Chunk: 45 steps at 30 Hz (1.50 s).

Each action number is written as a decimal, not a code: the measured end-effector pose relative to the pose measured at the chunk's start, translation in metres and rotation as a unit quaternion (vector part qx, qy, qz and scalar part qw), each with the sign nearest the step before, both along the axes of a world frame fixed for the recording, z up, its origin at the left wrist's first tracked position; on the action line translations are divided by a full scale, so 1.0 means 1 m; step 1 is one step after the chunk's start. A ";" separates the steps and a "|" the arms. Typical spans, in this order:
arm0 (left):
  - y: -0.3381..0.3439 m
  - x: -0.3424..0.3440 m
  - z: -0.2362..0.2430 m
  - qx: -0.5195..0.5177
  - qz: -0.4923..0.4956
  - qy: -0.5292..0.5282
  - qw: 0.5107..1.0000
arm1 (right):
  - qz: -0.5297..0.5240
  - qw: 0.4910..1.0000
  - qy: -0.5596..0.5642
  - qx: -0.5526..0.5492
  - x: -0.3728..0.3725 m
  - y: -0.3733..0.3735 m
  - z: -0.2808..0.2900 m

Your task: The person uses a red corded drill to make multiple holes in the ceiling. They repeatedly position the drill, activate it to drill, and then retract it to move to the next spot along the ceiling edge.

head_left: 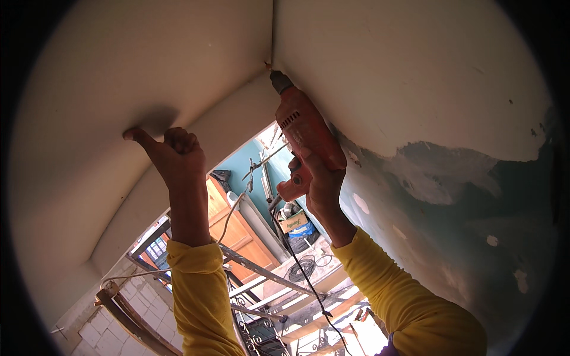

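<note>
My right hand (323, 181) is wrapped round the handle of a red corded drill (309, 130). The drill tilts up to the left, its black chuck (280, 81) close to the corner where the pale ceiling panel (148, 53) meets the wall (415, 77). At the tip, the bit (268, 66) appears to touch the surface there; its exact contact is hard to make out. My left hand (176, 155) is raised near the pale panel with the thumb stretched out to the left. Its other fingers are curled, and anything inside them is hidden.
From the drill a black cord (300, 264) hangs down past coiled cable (301, 269). Below are a wooden door (234, 228), metal railings (258, 335), a wooden pole end (113, 296) and a cardboard box (292, 222). Patchy plaster (439, 172) covers the right wall.
</note>
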<state>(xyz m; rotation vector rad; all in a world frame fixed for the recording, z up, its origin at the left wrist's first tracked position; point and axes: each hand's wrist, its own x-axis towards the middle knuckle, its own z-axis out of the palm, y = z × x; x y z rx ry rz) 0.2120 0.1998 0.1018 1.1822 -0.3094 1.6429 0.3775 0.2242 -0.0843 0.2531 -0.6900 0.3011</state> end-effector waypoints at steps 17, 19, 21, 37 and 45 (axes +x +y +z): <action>0.001 -0.001 0.005 -0.040 -0.003 -0.025 0.999 | -0.048 0.999 0.003 -0.019 0.004 0.006 0.015; 0.000 0.000 0.002 -0.016 -0.002 -0.014 1.000 | -0.050 0.999 0.004 -0.019 0.004 0.006 0.015; 0.000 -0.001 0.001 -0.007 -0.006 -0.005 1.000 | -0.059 0.998 0.004 -0.035 0.004 0.004 0.013; 0.036 0.010 -0.099 -0.015 -0.194 0.187 0.963 | -0.060 0.979 -0.066 -0.184 -0.043 -0.089 -0.150; 0.021 0.021 -0.129 0.040 -0.326 0.214 0.920 | -0.055 0.967 -0.130 -0.210 -0.055 -0.125 -0.181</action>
